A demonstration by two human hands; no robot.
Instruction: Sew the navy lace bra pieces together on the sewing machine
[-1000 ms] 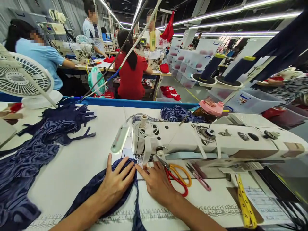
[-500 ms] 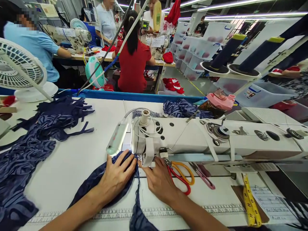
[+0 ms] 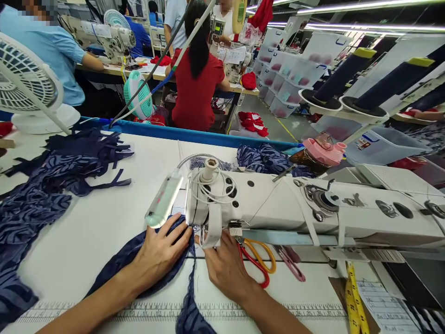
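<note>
My left hand [image 3: 160, 253] lies palm down with spread fingers on a navy patterned fabric piece [image 3: 118, 264], pressing it to the table left of the needle. The fabric curves under the head of a white sewing machine [image 3: 257, 199], and a narrow tail of it [image 3: 193, 301] hangs toward the front edge. Close to the presser foot, my right hand [image 3: 225, 264] is closed, with bent fingers. The machine head partly covers its fingertips, so what they grip is hidden. Red-and-orange-handled scissors [image 3: 260, 264] lie just right of it, beside pink-handled snips [image 3: 292, 264].
A heap of navy fabric pieces [image 3: 45, 195] covers the left side. Behind the machine lies more patterned fabric [image 3: 260, 155]. A work lamp [image 3: 163, 197] hangs beside the head. A yellow tape measure [image 3: 354, 301] and paper [image 3: 382, 306] lie at right. Co-workers sit beyond the blue edge [image 3: 167, 134].
The view has shifted and tilted slightly, so both hands and the scissors appear a little further left. Both hands keep nearly the same posture beside the needle.
</note>
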